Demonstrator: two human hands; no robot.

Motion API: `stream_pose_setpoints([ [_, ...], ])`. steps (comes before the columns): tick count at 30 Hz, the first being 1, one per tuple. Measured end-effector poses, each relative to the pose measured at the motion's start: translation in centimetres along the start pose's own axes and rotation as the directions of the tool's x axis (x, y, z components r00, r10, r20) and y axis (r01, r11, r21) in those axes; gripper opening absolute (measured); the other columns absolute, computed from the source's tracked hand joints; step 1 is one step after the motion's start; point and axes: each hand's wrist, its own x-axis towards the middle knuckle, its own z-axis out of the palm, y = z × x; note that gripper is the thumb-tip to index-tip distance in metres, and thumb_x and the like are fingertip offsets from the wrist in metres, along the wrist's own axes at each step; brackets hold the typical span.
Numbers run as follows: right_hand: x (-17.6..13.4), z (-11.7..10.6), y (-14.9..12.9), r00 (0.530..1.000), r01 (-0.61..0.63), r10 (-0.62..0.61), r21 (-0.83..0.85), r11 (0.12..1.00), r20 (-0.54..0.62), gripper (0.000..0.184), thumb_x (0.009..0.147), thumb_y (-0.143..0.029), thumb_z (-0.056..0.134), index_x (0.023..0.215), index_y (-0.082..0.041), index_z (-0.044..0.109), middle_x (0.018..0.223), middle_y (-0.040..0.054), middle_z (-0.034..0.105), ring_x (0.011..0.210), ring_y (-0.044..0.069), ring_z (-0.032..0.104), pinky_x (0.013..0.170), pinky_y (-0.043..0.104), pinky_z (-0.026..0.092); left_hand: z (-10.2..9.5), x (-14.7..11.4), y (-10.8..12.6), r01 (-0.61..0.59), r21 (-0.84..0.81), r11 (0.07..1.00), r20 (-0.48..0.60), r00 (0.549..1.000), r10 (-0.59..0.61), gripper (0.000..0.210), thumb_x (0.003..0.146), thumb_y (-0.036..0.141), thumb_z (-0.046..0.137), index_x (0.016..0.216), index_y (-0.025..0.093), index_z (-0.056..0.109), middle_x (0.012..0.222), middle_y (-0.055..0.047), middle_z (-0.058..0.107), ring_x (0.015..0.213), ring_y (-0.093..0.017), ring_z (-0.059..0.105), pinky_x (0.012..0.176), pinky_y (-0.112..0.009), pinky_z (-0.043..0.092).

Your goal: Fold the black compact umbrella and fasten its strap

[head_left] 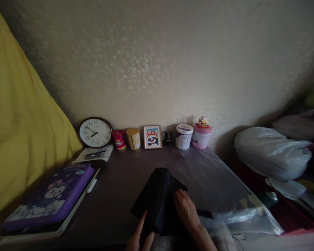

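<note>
Black thing (157,195): a dark, folded thing, maybe cloth or a soft bag. It lies on the bench (115,188), near the front edge, in the middle.
Right hand (186,208): it lies flat on top of the black thing, on its right side. The fingers are spread a bit and press down. They are not curled around it.
Left hand (140,235): only some fingers show at the bottom of the view. They are straight and touch the near left edge of the black thing. I cannot tell if they grip it.
How it will feel: it looks soft and floppy, and likely light. It will bend and sag if you lift it by one corner. It does not look like it could break.
Where to hold: pinch it at a folded edge, or at two sides with both hands, so it stays neat.
Plastic sheet (240,209): clear and shiny, on the right of the black thing. It looks slippery.
At the wall: a clock (95,132), a red can (119,139), a yellow can (133,138), a small picture (152,137), a white tub (184,136) and a pink tub (201,135), all in a row.
Left side: a purple case (52,198) lies flat on the bench.
</note>
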Motion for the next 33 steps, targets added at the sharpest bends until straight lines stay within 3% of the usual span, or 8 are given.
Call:
stream_pose_setpoints([
  [4, -2.4, -0.1, -0.6, 0.996, 0.053, -0.057, 0.057, 0.997, 0.063, 0.020, 0.086, -0.013, 0.046, 0.093, -0.023, 0.061, 0.094, 0.0010, 0.057, 0.089, 0.013, 0.052, 0.083, 0.026, 0.040, -0.1, 0.1, 0.1, 0.010, -0.058, 0.998, 0.029, 1.000, -0.008, 0.059, 0.084, 0.037, 0.036, 0.134, 0.006, 0.035, 0.139, -0.011, 0.043, 0.128, -0.016, 0.041, 0.103, -0.029, 0.037],
  [9, -4.6, -2.2, -1.4, 0.960, 0.078, -0.108, 0.125, 0.989, 0.257, 0.026, 0.078, -0.015, 0.059, 0.099, -0.029, 0.062, 0.101, -0.0001, 0.056, 0.094, 0.015, 0.051, 0.085, 0.027, 0.041, -0.1, 0.1, 0.1, 0.056, -0.093, 0.994, 0.034, 0.998, -0.053, 0.061, 0.084, 0.040, 0.037, 0.134, 0.007, 0.035, 0.138, -0.009, 0.045, 0.127, -0.016, 0.043, 0.101, -0.029, 0.038],
  [14, -5.0, -3.0, -1.3, 0.912, 0.130, -0.215, 0.253, 0.959, 0.349, 0.011, 0.081, -0.018, 0.055, 0.081, -0.024, 0.064, 0.095, -0.0013, 0.058, 0.091, 0.012, 0.053, 0.084, 0.024, 0.040, -0.2, 0.2, 0.0, 0.013, -0.070, 0.997, 0.030, 0.999, -0.011, 0.058, 0.084, 0.037, 0.038, 0.134, 0.008, 0.036, 0.138, -0.009, 0.045, 0.128, -0.016, 0.041, 0.102, -0.026, 0.038],
  [16, -4.4, -3.2, -0.6, 0.945, 0.016, -0.101, 0.266, 0.964, 0.311, 0.019, 0.088, -0.023, 0.045, 0.080, -0.022, 0.062, 0.089, -0.0003, 0.058, 0.084, 0.010, 0.054, 0.078, 0.021, 0.040, -0.3, 0.2, 0.1, 0.001, -0.039, 0.999, 0.048, 0.999, 0.001, 0.058, 0.084, 0.036, 0.037, 0.134, 0.006, 0.035, 0.137, -0.010, 0.045, 0.126, -0.016, 0.043, 0.101, -0.026, 0.039],
  [18, -3.5, -3.4, 0.6, 0.968, -0.186, 0.141, 0.217, 0.958, 0.206, 0.026, 0.092, -0.030, 0.037, 0.088, -0.021, 0.060, 0.090, 0.0009, 0.058, 0.080, 0.009, 0.056, 0.074, 0.021, 0.041, -0.4, 0.2, 0.2, -0.003, -0.019, 1.000, 0.078, 0.997, 0.005, 0.059, 0.085, 0.036, 0.035, 0.136, 0.005, 0.032, 0.135, -0.011, 0.047, 0.123, -0.016, 0.046, 0.098, -0.026, 0.041],
  [22, -1.5, -3.3, 2.7, 0.881, -0.473, 0.466, 0.117, 0.873, 0.081, 0.027, 0.090, -0.040, 0.039, 0.100, -0.021, 0.056, 0.098, 0.0023, 0.061, 0.087, 0.014, 0.061, 0.075, 0.024, 0.042, -0.5, 0.1, 0.4, -0.032, 0.011, 0.999, 0.107, 0.994, 0.031, 0.060, 0.087, 0.035, 0.033, 0.136, 0.001, 0.029, 0.132, -0.014, 0.049, 0.119, -0.016, 0.050, 0.096, -0.028, 0.044],
  [27, -0.3, -1.8, 3.6, 0.823, -0.560, 0.539, 0.093, 0.824, 0.182, 0.035, 0.088, -0.046, 0.039, 0.100, -0.017, 0.054, 0.092, 0.0053, 0.066, 0.090, 0.021, 0.064, 0.073, 0.027, 0.042, -0.1, 0.1, 0.0, -0.040, 0.044, 0.998, 0.067, 0.997, 0.037, 0.057, 0.087, 0.036, 0.034, 0.137, 0.007, 0.032, 0.133, -0.010, 0.050, 0.124, -0.016, 0.045, 0.097, -0.027, 0.044],
  [33, 0.5, 0.1, 3.9, 0.827, -0.558, 0.559, 0.218, 0.801, 0.063, 0.035, 0.082, -0.046, 0.044, 0.089, -0.015, 0.058, 0.087, 0.0086, 0.067, 0.083, 0.020, 0.065, 0.069, 0.025, 0.045, 0.3, 0.0, -0.7, -0.086, 0.033, 0.996, 0.041, 0.996, 0.084, 0.056, 0.088, 0.037, 0.035, 0.136, 0.010, 0.034, 0.131, -0.009, 0.052, 0.121, -0.016, 0.048, 0.095, -0.026, 0.046],
])
